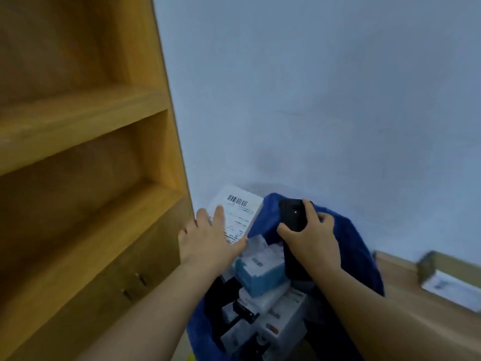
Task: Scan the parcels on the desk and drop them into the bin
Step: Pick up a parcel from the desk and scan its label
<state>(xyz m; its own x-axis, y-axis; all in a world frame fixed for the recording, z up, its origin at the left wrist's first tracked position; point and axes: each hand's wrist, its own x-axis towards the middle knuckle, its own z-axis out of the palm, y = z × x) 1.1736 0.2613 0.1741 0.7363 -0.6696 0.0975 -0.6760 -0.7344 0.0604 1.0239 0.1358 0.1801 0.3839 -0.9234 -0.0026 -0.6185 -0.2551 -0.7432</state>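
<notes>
The blue bin (359,246), already stacked with boxes, sits at six o'clock beside the table (406,303). The left hand (208,238), fingers flat, steadies a labelled parcel (238,212) at the bin's ten o'clock rim, seemingly to release it inside. The right hand (312,235) grips the black scanner (292,214), keeping it ready for the parcel on the table (450,280) at four o'clock.

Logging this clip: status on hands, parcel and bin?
Left hand flat on white barcode-labelled parcel, at blue bin's rim. Right hand grips black handheld scanner. Bin holds more boxes. Nothing blocking.
</notes>
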